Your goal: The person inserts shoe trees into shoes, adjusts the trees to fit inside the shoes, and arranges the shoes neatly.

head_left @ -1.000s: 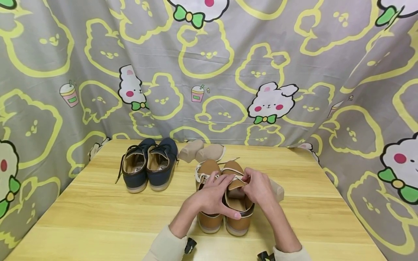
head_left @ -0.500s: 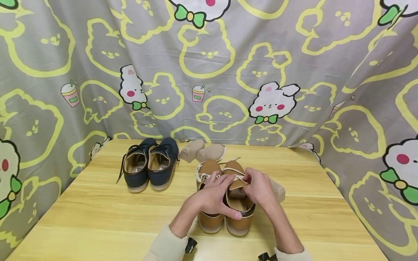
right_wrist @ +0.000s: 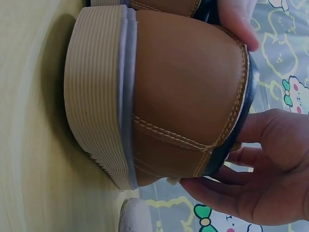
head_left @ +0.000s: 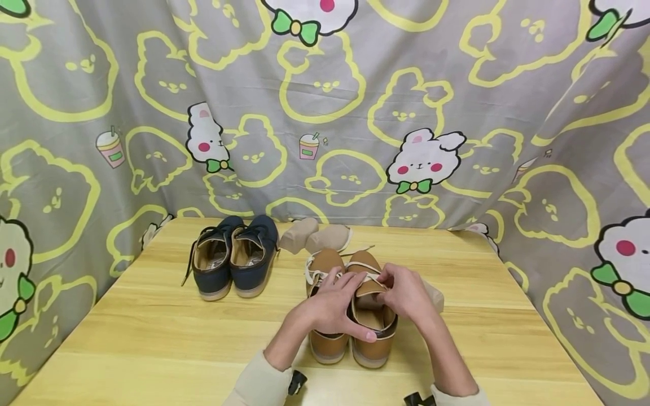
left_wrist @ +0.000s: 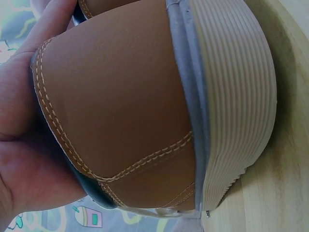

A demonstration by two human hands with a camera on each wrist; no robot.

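Note:
Two brown lace-up shoes stand side by side, heels toward me: the right shoe and the left shoe. My left hand lies across them, its fingers stretched toward the right shoe's laces and its thumb over the heel opening. At that shoe's right side, my right hand pinches the upper near the tongue. In the right wrist view, its fingers are at the dark collar. A beige insert partly shows inside the shoe under the tongue.
Two navy lace-up shoes stand at the left on the wooden table. Beige shoe inserts lie behind the brown pair, and another beige insert lies beside my right hand. A patterned curtain surrounds the table's back and sides.
My right hand has shifted slightly at the right brown shoe, its fingers working by the tongue. My left hand and the shoes stay practically in place.

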